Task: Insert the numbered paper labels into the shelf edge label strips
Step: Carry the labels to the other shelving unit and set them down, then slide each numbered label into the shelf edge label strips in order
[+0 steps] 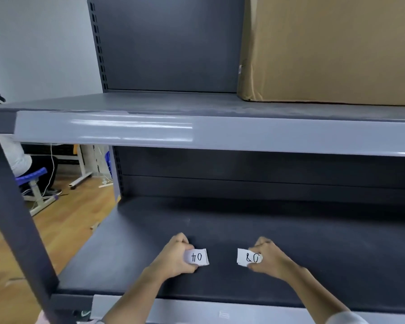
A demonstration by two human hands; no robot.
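Your left hand (173, 260) pinches a paper label (198, 257) w/ handwritten digits; your right hand (270, 260) pinches another label (247, 257). Both sit just over the lower shelf (313, 253). Beyond, upper shelf's edge strip (220, 134), then a cardboard box (332, 47).

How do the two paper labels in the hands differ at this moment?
The left hand pinches the left label by its left edge; the right hand pinches the right label by its right edge. Their handwritten marks differ, and both appear upside down. Both are small white slips held over the lower shelf, none inserted yet.
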